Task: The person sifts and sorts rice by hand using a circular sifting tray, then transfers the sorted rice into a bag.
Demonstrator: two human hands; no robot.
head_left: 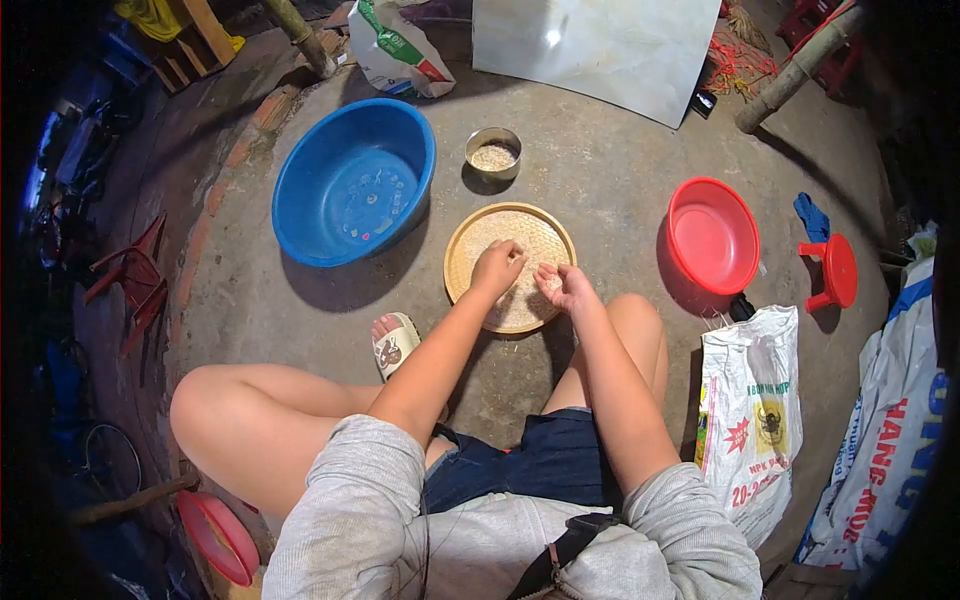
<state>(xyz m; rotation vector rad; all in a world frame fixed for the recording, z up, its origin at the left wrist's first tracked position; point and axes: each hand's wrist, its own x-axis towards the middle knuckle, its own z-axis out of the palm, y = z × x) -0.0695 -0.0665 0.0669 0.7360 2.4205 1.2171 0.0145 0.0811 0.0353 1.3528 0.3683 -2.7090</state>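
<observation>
Fingers of the left hand [497, 268] curl downward over the grains [518, 310], too bunched to tell whether they pinch any; those of the right hand [563, 288] are loosely bent and half open, the palm partly turned up, and whether anything lies in it cannot be told. The grains are spread in a round woven tray [455, 248] at the centre of the frame; they lie beneath and between the two hands, which hide part of them, and whether the fingertips touch them is unclear.

Just above the tray sits a metal bowl [495, 178] with pale grains inside; to the upper left is a large blue basin [350, 195], its right edge near the tray; below left of the tray rests a sandalled foot [393, 345], and a bent knee [637, 325] stands close by the tray's lower right.

Farther right is a red basin [713, 235], with a red stool [843, 272] beyond it and a blue cloth [811, 217] beside the stool; a printed white sack [750, 430] lies below that basin, and a larger sack [880, 440] fills the right edge. At the top of the frame are a pale panel [600, 50], a white and green bag [400, 50] to its left, and a wooden pole [800, 72] slanting at the upper right.
</observation>
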